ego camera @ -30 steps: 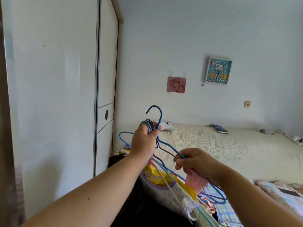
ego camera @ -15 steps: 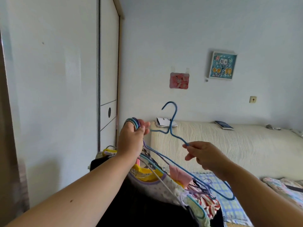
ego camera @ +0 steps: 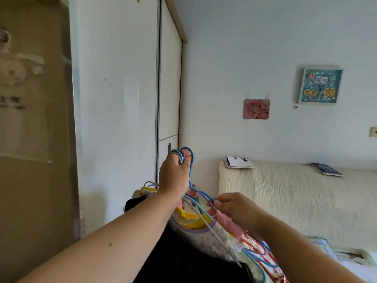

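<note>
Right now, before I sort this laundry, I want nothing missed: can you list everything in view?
hangers: several, teal and purple, hooks bunched in the left hand
blue hanger: one, hook at the left hand, arm in the right hand
clothes: several, black, yellow, pink, patterned, on the hangers below the hands
wardrobe: one, white, left
pale garment: one, on a white hanger, far left
headboard: one, cream, right
papers: white, on the headboard's left end
book: one, dark, on the headboard further right
framed picture: one, teal, on the wall
pink picture: one, taped to the wall
wall socket: one, yellowish, right edge
left hand: raised, holds the hooks
right hand: pinches the blue hanger's arm
</note>
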Action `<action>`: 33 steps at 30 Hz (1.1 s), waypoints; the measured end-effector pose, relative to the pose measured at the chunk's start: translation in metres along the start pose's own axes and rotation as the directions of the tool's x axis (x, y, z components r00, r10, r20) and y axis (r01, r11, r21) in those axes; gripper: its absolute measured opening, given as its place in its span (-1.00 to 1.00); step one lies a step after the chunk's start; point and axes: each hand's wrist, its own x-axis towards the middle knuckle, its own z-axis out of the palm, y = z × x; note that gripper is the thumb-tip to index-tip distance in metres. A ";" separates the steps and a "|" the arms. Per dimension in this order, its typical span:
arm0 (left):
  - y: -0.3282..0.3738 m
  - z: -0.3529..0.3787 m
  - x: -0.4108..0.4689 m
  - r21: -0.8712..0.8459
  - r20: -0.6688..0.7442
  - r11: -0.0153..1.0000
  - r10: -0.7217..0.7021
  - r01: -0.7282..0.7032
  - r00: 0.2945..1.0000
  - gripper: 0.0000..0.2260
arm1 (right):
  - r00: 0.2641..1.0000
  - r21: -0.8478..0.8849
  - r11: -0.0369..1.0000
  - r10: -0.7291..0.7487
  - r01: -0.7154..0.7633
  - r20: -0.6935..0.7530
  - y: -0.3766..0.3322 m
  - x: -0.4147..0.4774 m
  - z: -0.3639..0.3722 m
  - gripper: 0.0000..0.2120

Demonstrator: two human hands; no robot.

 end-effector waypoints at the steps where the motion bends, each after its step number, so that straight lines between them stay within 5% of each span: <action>1: 0.002 -0.003 -0.001 -0.009 -0.008 1.000 0.001 -0.001 1.000 -0.86 | 1.000 0.014 1.000 -0.020 0.020 0.022 -0.002 0.000 0.000 -0.80; 7: 0.028 -0.025 -0.011 -0.005 -0.125 1.000 -0.018 0.017 0.992 -0.95 | 0.983 0.198 0.976 -0.123 0.095 0.137 -0.023 -0.004 0.000 -0.81; 9: 0.041 -0.035 -0.010 0.021 -0.219 1.000 -0.002 0.007 0.976 -0.89 | 0.963 0.035 0.976 -0.217 0.214 0.161 -0.037 -0.006 -0.002 -0.64; 10: 0.048 -0.042 -0.009 0.033 -0.259 0.999 0.002 0.007 0.966 -0.86 | 0.944 -0.097 0.950 -0.278 0.298 0.177 -0.045 -0.007 -0.001 -0.37; 13: 0.070 -0.066 0.000 0.063 -0.356 0.998 0.006 0.018 0.934 -0.83 | 0.841 -0.506 0.675 -0.473 0.537 0.262 -0.069 -0.008 0.008 -0.08; 16: 0.092 -0.094 0.009 -0.043 -0.364 0.998 0.030 -0.049 0.931 -0.90 | 0.754 -0.553 0.553 -0.611 0.623 0.239 -0.093 -0.002 0.016 -0.15; 19: 0.107 -0.128 0.018 -0.048 -0.339 0.992 0.090 -0.113 0.936 -0.85 | 0.755 -0.260 0.710 -0.632 0.655 0.176 -0.122 0.001 0.024 -0.21; 21: 0.112 -0.154 0.023 -0.031 -0.328 0.991 0.116 -0.134 0.937 -0.86 | 0.728 -0.105 0.723 -0.660 0.683 0.184 -0.142 0.000 0.034 -0.30; 26: 0.116 -0.213 0.036 -0.037 -0.375 0.986 0.135 -0.160 0.917 -0.82 | 0.607 -0.137 0.591 -0.771 0.795 0.193 -0.193 0.002 0.063 -0.49; 33: 0.104 -0.276 0.088 0.031 -0.396 0.983 0.178 -0.181 0.901 -0.83 | 0.600 -0.154 0.580 -0.780 0.800 0.180 -0.258 0.045 0.111 -0.47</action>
